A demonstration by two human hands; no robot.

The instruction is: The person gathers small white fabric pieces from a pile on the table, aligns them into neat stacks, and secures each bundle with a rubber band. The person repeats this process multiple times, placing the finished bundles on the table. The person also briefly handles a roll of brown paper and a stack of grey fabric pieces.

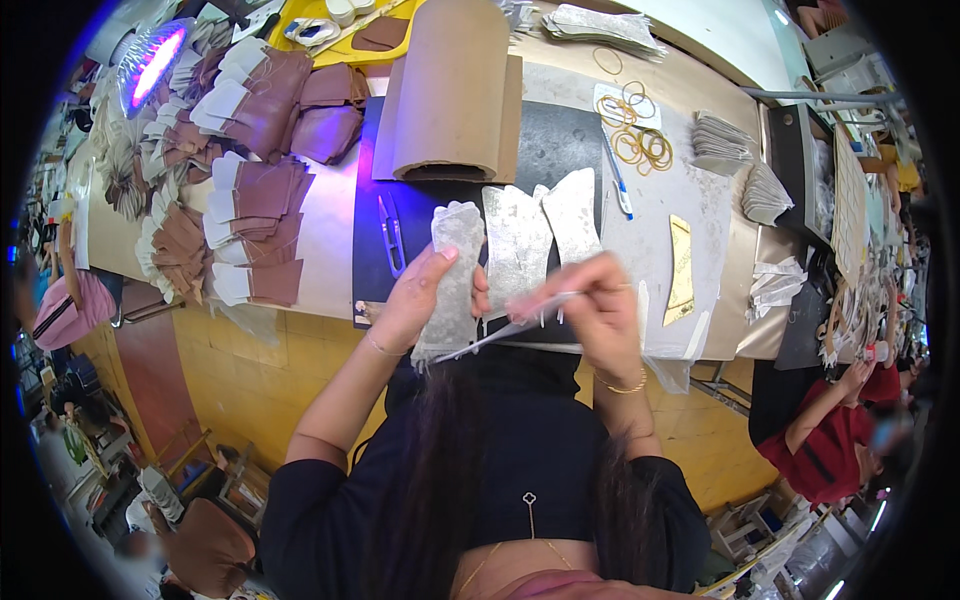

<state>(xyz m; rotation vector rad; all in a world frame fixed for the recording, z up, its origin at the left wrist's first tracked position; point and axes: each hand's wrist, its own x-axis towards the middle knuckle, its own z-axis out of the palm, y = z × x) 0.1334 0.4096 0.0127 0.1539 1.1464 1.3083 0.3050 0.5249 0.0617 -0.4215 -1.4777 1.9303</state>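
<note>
My left hand (pixel 420 290) grips a stack of silvery-grey cut pieces (pixel 455 270) with scalloped ends, upright near the table's front edge. My right hand (pixel 606 318), slightly blurred, pinches a thin pale piece (pixel 510 332), seen nearly edge-on. Its far tip reaches the lower end of the stack; I cannot tell whether it is one of those pieces or a tool. Two more silvery pieces or stacks lie on the dark mat (pixel 560 135): one wide piece (pixel 515 235) in the middle and a narrower piece (pixel 573 215) beside it, partly behind my right hand.
A curved brown board (pixel 450 90) stands behind the mat. Small blue snips (pixel 390 235) lie left, a blue pen (pixel 617 180) right. Rubber bands (pixel 640 148), a gold-coloured template (pixel 680 270) and grey stacks (pixel 722 142) are farther right. Brown stacks (pixel 265 205) fill the left side.
</note>
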